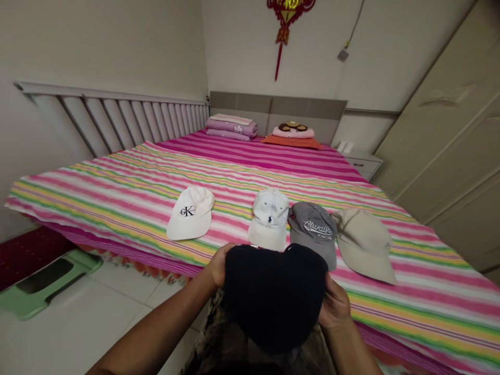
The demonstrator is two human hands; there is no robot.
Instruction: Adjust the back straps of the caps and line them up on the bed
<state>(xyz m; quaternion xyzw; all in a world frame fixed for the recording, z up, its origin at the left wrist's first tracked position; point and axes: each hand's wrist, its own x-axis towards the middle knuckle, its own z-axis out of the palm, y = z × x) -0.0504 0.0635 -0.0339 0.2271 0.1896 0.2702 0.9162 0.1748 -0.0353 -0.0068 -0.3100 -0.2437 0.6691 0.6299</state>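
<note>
Between my two hands, just off the near edge of the bed, is a black cap (275,297). My left hand (220,266) grips its left side and my right hand (335,302) its right side; some fingers are hidden behind it. Beyond it, several caps lie on the striped sheet (136,208). A white cap with CK letters (192,212) is apart on the left. A pale cap with a small dark emblem (269,219) sits mid-bed, beside a grey cap with white lettering (313,229). A beige cap (365,242) lies to the right of the grey one.
Folded purple bedding (231,127) and a pink and orange pile (292,136) lie by the headboard (250,107). A white railing (128,117) runs along the left. On the floor stands a green stool (58,284). A nightstand (363,162) and wardrobe (449,172) are at right.
</note>
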